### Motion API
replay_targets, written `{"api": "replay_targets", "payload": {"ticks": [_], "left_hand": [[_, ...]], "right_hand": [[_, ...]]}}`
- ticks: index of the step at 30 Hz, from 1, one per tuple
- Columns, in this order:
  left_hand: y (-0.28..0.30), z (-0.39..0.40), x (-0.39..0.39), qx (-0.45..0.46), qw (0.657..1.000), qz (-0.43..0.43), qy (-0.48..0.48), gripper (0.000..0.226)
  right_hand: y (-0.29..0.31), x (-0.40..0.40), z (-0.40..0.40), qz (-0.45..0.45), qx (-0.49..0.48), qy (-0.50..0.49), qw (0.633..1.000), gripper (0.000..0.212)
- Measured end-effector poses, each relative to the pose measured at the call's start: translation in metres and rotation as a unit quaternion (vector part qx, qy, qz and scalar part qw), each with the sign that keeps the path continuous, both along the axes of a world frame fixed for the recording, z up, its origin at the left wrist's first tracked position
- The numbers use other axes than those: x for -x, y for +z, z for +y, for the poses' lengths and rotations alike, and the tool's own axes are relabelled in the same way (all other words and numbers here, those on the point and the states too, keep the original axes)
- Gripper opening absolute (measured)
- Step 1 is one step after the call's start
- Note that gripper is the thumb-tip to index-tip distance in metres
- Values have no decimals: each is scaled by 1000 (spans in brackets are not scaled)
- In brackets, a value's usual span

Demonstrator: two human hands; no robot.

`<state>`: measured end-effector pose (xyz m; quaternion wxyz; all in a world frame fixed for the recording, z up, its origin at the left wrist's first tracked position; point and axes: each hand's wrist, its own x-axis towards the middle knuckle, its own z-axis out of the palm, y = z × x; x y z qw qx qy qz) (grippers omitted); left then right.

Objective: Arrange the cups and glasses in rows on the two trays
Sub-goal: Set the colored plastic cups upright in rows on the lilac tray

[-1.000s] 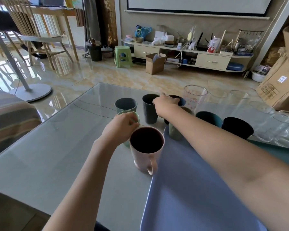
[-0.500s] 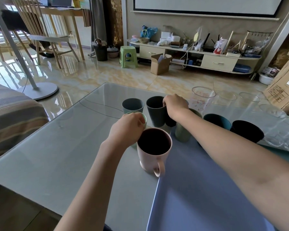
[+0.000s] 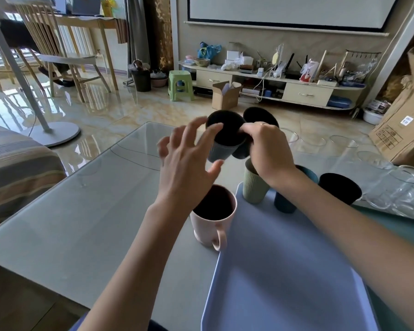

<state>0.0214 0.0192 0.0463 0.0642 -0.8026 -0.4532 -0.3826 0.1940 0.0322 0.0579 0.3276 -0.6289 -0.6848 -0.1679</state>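
Two trays are in view, the blue tray (image 3: 285,271) near and a green one to its right. Two dark cups (image 3: 227,139) have been lifted together from the table by the right hand (image 3: 268,149), fingers pinched on both rims. The green cup has been released by the left hand (image 3: 187,163), fingers now spread wide; placing probably follows.

Bare blue tray (image 3: 285,283) beside pink mug (image 3: 213,216)

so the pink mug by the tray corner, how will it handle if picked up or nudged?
The pink mug looks rigid, probably ceramic or plastic. Its handle offers a secure grip. The wide base suggests it would slide on the glass table rather than tip.
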Motion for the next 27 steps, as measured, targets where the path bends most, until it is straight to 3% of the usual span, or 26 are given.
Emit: {"api": "replay_targets", "payload": {"ticks": [6,13,18,23,27], "left_hand": [[2,-33,-24,8,993,89,-83,21],[2,-42,-47,1,986,71,-151,18],[-13,-37,-55,68,974,166,-139,12],[-29,-33,-70,105,958,237,-123,14],[-39,-29,-81,119,943,293,-106,13]], "right_hand": [[8,-19,-65,31,11,33,999,31],[8,-58,-121,74,-11,41,996,52],[-18,-84,-146,151,32,21,988,60],[-55,-88,-160,151,100,25,983,66],[-76,-89,-165,135,143,20,980,56]]}}
